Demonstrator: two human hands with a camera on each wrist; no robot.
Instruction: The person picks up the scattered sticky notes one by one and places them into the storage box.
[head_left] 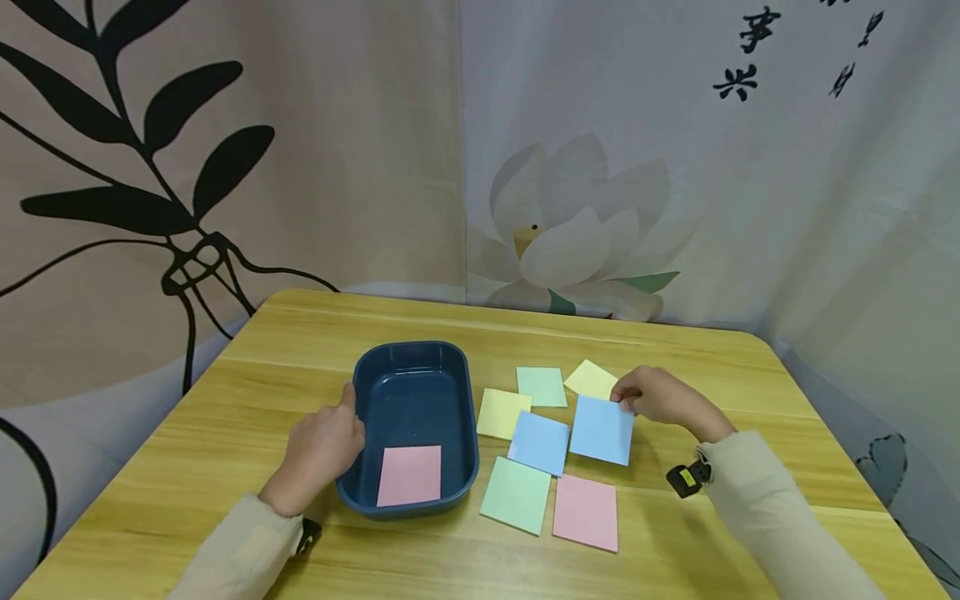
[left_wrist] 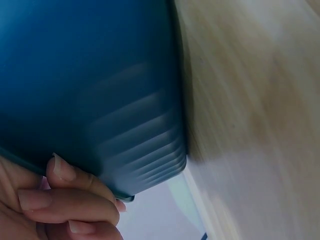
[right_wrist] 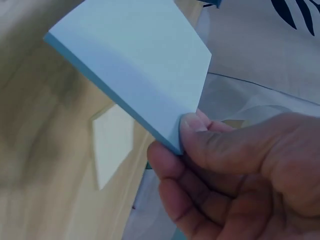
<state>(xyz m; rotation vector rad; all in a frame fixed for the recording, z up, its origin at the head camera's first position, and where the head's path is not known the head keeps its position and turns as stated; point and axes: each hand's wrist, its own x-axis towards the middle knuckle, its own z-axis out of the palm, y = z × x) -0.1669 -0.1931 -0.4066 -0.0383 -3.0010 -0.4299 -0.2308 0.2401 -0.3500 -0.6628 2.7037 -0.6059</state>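
Observation:
My right hand (head_left: 667, 402) pinches a corner of a blue sticky note pad (head_left: 602, 432) between thumb and fingers. In the right wrist view this pad (right_wrist: 132, 65) is held tilted above the table, its thick edge showing. At the left wall of a dark blue rectangular tub (head_left: 408, 404), my left hand (head_left: 318, 450) grips the rim, its fingers (left_wrist: 70, 204) curled there in the left wrist view. Inside the tub, toward its near end, lies a pink sticky note pad (head_left: 409, 477).
Right of the tub, other pads lie on the wooden table (head_left: 300, 367): blue (head_left: 538, 442), green (head_left: 516, 495), pink (head_left: 586, 512), yellow (head_left: 502, 413), a second green (head_left: 540, 385) and a second yellow (head_left: 589, 380) near my right hand. A printed curtain (head_left: 375, 150) hangs behind.

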